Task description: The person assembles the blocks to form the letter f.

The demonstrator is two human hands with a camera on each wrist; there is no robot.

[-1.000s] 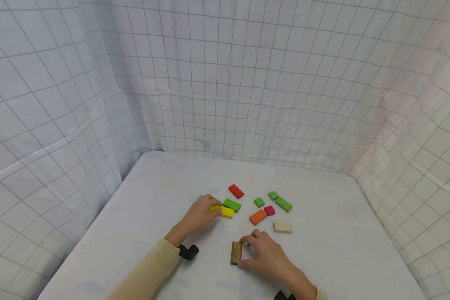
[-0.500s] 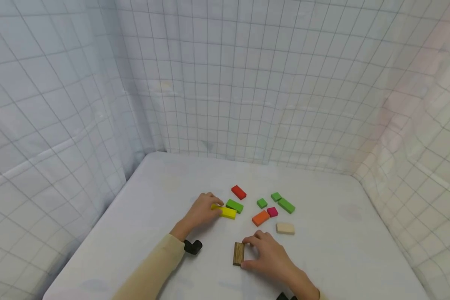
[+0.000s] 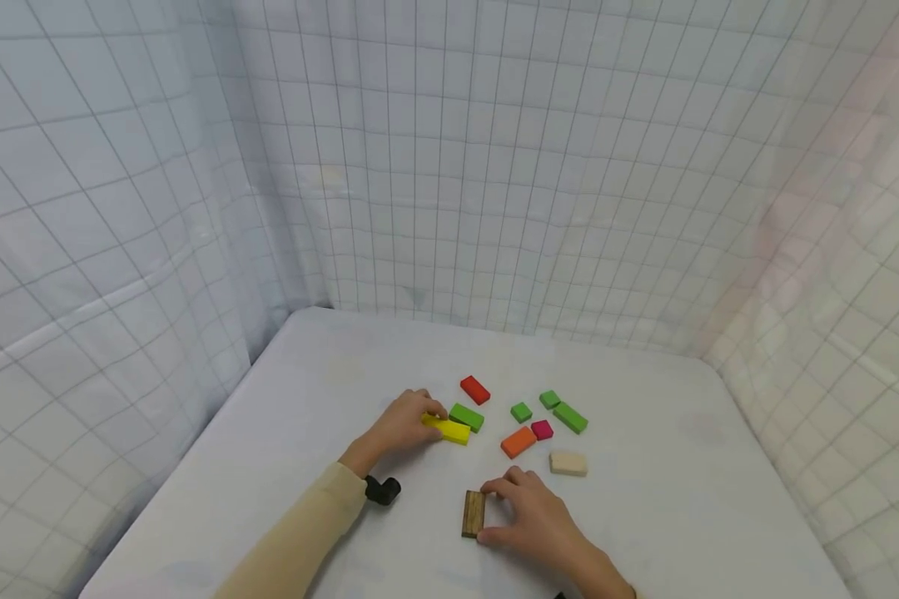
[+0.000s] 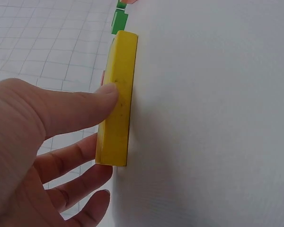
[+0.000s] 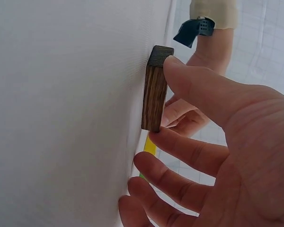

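My left hand [image 3: 407, 421] pinches a long yellow block [image 3: 449, 429] near its left end. In the left wrist view the thumb [image 4: 106, 97] presses along the yellow block's side, with other fingers behind it. A green block [image 3: 467, 418] lies right beside the yellow one. Closer to me, my right hand [image 3: 532, 514] holds a dark-brown wood-grain block [image 3: 474, 514] by its two ends. The right wrist view has the thumb [image 5: 177, 71] at one end of the brown block and the index fingertip at the other, with the remaining fingers spread loosely.
Beyond the hands lie a red block [image 3: 475, 389], an orange block [image 3: 519, 443], a small pink block [image 3: 543, 430] and several green pieces, among them a longer green block [image 3: 571, 418]. A cream block [image 3: 568, 463] sits right of centre. Gridded white cloth [image 3: 449, 166] walls the table.
The head view has shifted slightly. Both hands keep their grip on the yellow and brown blocks, and the blocks stay in about the same places.
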